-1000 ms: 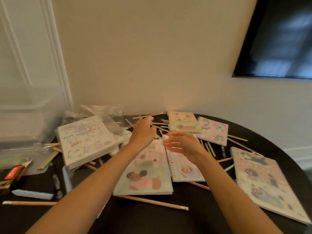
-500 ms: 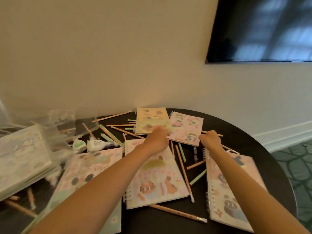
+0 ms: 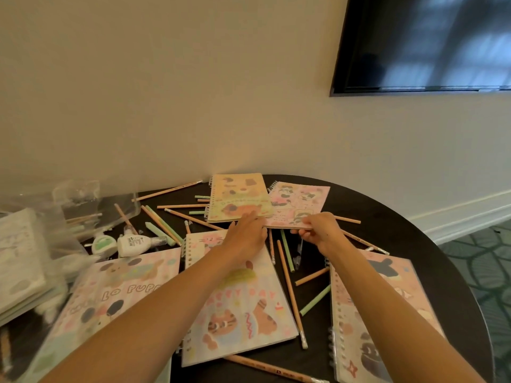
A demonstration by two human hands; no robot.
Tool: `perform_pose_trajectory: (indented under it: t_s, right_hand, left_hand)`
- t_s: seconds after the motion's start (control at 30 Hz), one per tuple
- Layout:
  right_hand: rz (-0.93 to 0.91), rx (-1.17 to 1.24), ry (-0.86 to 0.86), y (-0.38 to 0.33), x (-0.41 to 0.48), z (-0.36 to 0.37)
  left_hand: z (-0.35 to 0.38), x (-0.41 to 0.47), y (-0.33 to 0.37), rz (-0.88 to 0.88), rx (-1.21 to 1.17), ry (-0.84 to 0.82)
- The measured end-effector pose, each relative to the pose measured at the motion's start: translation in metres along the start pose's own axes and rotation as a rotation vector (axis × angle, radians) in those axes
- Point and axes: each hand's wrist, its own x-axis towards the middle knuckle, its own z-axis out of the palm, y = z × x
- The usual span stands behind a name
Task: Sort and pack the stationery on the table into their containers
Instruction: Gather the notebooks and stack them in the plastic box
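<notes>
My right hand (image 3: 318,230) pinches the pink spiral notebook (image 3: 301,201) by its near edge, far across the table (image 3: 420,252); left hand (image 3: 246,233) rests flat-fingered on the yellow notebook (image 3: 237,196) beside it, so I'd stack them with spines aligned

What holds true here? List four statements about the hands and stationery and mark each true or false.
1. The right hand pinches the pink notebook's near edge. True.
2. The yellow notebook lies right of the pink one. False: it lies left of it.
3. The table is white. False: it is dark.
4. A white bottle lies on the table, left of the left hand. True.
</notes>
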Motion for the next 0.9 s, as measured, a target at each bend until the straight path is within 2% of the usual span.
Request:
perform_pose_trajectory:
  t_s: [0.2, 0.37, 0.5, 0.67, 0.8, 0.9]
  right_hand:
    - [-0.189, 0.150, 0.090, 0.003, -0.010, -0.014]
    - [-0.211, 0.356, 0.187, 0.008, -0.032, -0.037]
    - [-0.223, 0.494, 0.177, 0.009, -0.053, -0.050]
    - [-0.265, 0.480, 0.012, 0.019, -0.089, -0.036]
    - [-0.278, 0.453, -0.207, 0.033, -0.120, 0.001]
    - [-0.299, 0.400, -0.341, 0.037, -0.142, 0.026]
  left_hand:
    - [0.001, 0.002, -0.007, -0.018, -0.018, 0.021]
    - [-0.007, -0.004, 0.002, -0.136, -0.102, -0.028]
    - [-0.021, -0.025, 0.023, -0.149, -0.250, 0.059]
    - [-0.044, -0.056, 0.057, -0.210, -0.716, 0.117]
    - [-0.054, -0.092, 0.057, -0.285, -1.161, 0.337]
    - [-0.072, -0.123, 0.035, -0.326, -1.282, 0.503]
